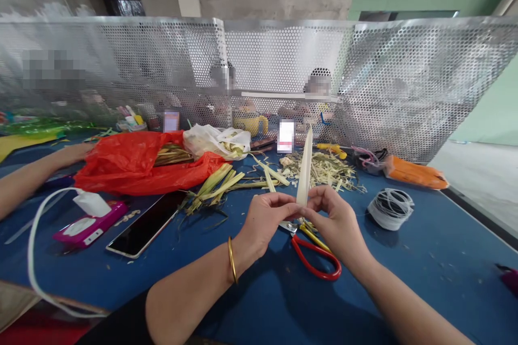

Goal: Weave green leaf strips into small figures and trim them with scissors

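Note:
A pale, pointed strip of dried husk or leaf (305,172) stands upright between my hands, pinched at its lower end. My left hand (269,221), with a gold bangle on the wrist, closes thumb and fingers on it from the left. From the right, my right hand (334,218) pinches the same end, fingertips nearly touching those of the left. Beneath the hands lie scissors (318,264) with red handles, their blades partly hidden by my left hand. A yellow-handled tool (313,237) rests beside them, mostly covered by my right hand.
Leaf scraps (327,170) are heaped behind my hands, with longer strips (216,183) to the left. A red plastic bag (117,164), phone (145,226) and power strip (91,223) lie left; a wire coil (390,209) sits right. Another person's arm (40,172) reaches in. A perforated metal screen (283,54) stands behind.

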`<state>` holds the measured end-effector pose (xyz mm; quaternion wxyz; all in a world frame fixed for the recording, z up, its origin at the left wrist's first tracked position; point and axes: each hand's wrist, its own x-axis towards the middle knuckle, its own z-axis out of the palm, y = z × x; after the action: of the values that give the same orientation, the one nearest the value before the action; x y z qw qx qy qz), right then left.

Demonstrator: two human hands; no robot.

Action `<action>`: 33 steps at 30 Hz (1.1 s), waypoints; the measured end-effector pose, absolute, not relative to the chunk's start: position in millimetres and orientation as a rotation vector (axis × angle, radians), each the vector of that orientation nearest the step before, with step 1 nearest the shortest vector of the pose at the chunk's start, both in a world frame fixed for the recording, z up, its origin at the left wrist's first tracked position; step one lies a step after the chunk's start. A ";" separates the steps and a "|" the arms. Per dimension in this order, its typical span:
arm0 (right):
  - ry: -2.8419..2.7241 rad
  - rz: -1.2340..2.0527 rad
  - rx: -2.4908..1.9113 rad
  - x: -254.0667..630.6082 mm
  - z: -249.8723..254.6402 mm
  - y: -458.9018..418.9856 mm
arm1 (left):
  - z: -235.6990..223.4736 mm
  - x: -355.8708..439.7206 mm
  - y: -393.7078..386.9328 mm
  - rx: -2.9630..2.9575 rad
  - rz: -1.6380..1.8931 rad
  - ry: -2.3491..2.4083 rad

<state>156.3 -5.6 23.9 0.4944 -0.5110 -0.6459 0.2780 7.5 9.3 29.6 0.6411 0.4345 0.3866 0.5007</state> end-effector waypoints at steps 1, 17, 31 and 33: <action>-1.577 0.665 -1.224 155.9 23.9 -6.3 | 29.0 7.2 10.2 0.953 1.136 0.884; -2.009 -0.482 -0.938 158.1 29.9 -10.9 | 30.4 6.4 9.2 0.793 1.081 0.836; -2.038 -0.457 -0.989 159.0 31.8 -11.8 | 26.4 4.6 8.3 0.779 1.033 0.751; -2.009 -0.353 -1.015 158.4 31.8 -11.9 | 25.2 6.4 7.7 0.774 1.093 0.802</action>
<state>158.4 -11.9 31.8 0.4185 -0.4047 -0.8008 -0.1409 6.4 7.7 25.2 0.7105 0.3487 0.3616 0.4928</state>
